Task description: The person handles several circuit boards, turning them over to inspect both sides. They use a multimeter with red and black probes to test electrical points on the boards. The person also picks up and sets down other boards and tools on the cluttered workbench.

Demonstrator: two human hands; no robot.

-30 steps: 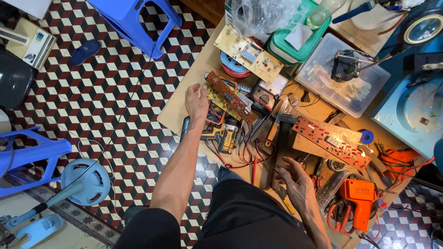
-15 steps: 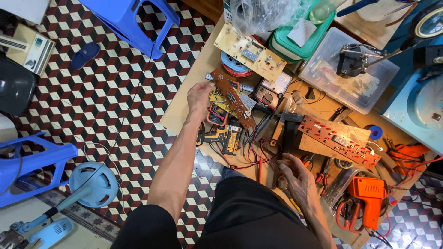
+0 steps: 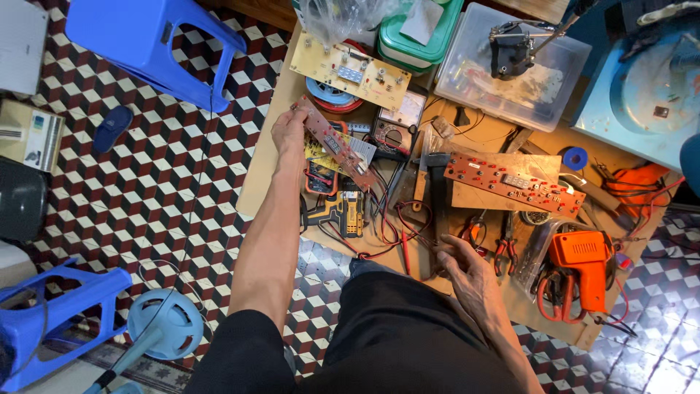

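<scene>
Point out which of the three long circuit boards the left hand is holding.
The narrow brown board, gripped at its far end by the left hand; the beige board and the red-orange board lie untouched.

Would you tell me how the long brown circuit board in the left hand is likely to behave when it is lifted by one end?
The long brown circuit board looks thin and rigid, so it should stay straight. It probably weighs little. The left hand holds only its end, so it may tilt, and its small mounted parts seem fragile.

Three circuit boards lie on the desk (image 3: 262, 175): a cream one (image 3: 350, 71), a brown strip (image 3: 332, 142) and a red-brown one (image 3: 514, 182). Two multimeters: one black-orange (image 3: 321, 177), one grey (image 3: 394, 131). Two blue stools (image 3: 146, 44) (image 3: 51, 317). One orange soldering gun (image 3: 580, 266). Two clear-walled boxes: one green-lidded (image 3: 419, 36), one plain (image 3: 518, 66).
</scene>
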